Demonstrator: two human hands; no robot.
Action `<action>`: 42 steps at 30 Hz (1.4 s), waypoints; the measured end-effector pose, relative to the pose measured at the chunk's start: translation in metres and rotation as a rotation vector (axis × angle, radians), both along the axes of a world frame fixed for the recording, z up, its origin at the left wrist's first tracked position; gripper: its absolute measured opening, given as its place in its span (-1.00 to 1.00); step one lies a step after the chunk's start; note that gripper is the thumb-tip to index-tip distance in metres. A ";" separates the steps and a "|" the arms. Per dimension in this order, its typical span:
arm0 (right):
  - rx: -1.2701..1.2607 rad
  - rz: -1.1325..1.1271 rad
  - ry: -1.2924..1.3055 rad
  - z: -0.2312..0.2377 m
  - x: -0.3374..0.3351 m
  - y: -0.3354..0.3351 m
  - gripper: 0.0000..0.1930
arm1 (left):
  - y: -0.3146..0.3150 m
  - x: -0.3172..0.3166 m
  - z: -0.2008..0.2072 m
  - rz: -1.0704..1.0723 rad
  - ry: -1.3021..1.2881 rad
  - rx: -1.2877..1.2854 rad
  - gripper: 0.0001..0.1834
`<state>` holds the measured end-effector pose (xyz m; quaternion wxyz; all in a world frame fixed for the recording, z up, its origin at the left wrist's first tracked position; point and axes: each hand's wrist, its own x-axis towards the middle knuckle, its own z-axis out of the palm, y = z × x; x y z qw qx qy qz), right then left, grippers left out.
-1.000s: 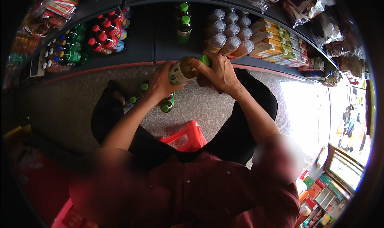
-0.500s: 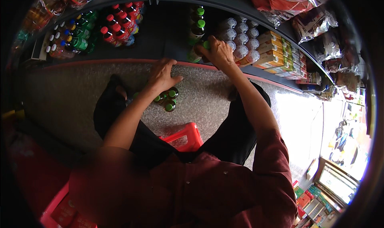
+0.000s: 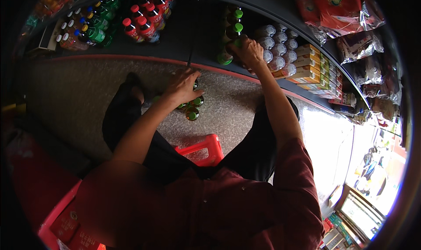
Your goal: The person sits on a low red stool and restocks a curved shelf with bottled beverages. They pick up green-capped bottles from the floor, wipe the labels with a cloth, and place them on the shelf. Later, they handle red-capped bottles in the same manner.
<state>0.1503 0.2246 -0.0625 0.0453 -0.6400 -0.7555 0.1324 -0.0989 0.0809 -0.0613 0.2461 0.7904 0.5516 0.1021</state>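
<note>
Green-capped bottle (image 3: pixel 225 57) now at shelf (image 3: pixel 177 39), left grip (image 3: pixel 181 87) off it.

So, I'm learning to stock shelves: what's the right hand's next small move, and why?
Probably the right hand should gently ease its grip on the bottle: it seems to stand on the dark shelf, in front of other green-capped bottles, though I can't tell whether its base sits flat.

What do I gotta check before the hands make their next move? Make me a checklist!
1. Right hand gripping a green-capped plastic bottle: ok.
2. Its base flat on the dark, red-edged shelf: cannot tell.
3. Left hand not touching the brown, green-capped bottles on the speckled grey floor: cannot tell; it partly hides them.
4. Clear-lidded drinks standing in rows: ok.
5. Red plastic stool apart from the floor bottles: ok.
</note>
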 end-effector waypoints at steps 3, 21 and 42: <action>0.043 0.030 0.001 -0.005 0.001 0.003 -0.39 | 0.000 0.001 0.002 -0.020 -0.001 -0.023 -0.42; 0.074 0.051 -0.011 -0.014 0.002 0.004 -0.36 | -0.003 0.003 -0.014 -0.106 0.074 -0.204 -0.31; -0.271 -0.009 0.756 0.060 0.087 -0.036 -0.55 | -0.006 0.042 -0.090 -0.149 0.360 -0.291 -0.46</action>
